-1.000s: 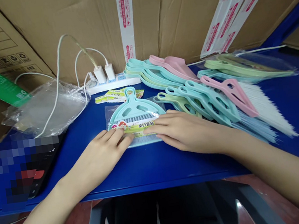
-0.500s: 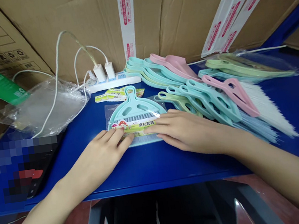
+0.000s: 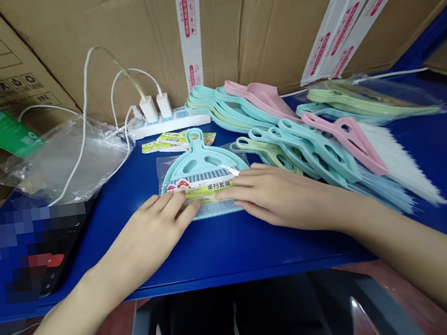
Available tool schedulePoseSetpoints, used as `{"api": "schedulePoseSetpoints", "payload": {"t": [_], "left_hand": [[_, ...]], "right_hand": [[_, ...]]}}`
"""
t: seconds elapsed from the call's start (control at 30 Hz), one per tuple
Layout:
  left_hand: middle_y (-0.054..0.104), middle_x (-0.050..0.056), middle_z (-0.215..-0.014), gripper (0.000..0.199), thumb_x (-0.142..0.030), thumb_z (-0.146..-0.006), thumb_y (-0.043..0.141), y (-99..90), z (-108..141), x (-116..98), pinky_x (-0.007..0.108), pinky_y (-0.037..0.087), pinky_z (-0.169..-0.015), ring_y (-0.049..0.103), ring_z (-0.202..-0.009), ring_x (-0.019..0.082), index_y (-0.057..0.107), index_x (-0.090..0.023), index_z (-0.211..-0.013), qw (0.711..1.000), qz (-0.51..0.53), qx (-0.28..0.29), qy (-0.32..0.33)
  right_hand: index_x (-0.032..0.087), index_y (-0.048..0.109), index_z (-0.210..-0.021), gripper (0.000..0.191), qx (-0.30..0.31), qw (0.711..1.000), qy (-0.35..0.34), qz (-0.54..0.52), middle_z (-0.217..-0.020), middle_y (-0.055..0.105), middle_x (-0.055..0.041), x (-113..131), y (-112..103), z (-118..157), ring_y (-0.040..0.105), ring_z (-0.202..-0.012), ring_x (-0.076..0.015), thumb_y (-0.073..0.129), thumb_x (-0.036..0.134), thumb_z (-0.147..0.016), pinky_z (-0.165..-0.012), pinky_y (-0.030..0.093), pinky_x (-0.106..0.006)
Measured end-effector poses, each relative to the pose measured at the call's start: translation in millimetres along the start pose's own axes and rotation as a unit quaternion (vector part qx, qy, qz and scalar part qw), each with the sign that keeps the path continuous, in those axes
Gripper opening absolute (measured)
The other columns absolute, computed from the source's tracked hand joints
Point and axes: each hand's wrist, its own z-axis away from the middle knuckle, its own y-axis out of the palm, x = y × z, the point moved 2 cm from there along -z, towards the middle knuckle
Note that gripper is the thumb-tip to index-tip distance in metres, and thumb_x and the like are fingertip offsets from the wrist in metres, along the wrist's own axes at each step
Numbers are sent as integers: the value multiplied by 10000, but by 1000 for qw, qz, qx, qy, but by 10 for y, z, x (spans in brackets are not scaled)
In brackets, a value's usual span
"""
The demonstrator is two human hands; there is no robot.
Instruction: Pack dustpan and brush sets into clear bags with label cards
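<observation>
A light-blue dustpan [image 3: 169, 173] with a matching small brush [image 3: 200, 163] lies flat in front of me, handles pointing away. Clear plastic surrounds the set, and a colourful label card [image 3: 204, 182] with mushroom pictures crosses the bristles. My left hand [image 3: 159, 222] rests on the card's left end, fingers apart and slightly bent. From the right, my right hand [image 3: 280, 195] lies flatter, its fingers stretched over the card's right end. Both hands touch the package from above, hiding the ends of the card and part of the dustpan's lower rim.
Right of the set are loose brushes [image 3: 315, 147] in several colours and stacked dustpans [image 3: 235, 105]. Behind it lie label cards [image 3: 170, 141] and a power strip [image 3: 176, 120]. Plastic bags [image 3: 77, 154], cables and a black phone-like device [image 3: 63, 249] occupy the left. Cardboard boxes [image 3: 126, 26] stand behind.
</observation>
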Motion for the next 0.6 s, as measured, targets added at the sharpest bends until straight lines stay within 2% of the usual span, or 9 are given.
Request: {"api": "schedulePoseSetpoints", "payload": {"t": [0.6], "left_hand": [[675, 98, -938, 399, 14, -869, 376, 1, 3, -6, 351, 559, -721, 682, -832, 224, 632, -143, -1131, 1000, -2, 13, -1]], "right_hand": [[169, 623, -1273, 396, 1, 1000, -4, 11, -1138, 727, -108, 6, 4, 10, 661, -1035, -250, 428, 84, -939, -880, 491, -433]]}}
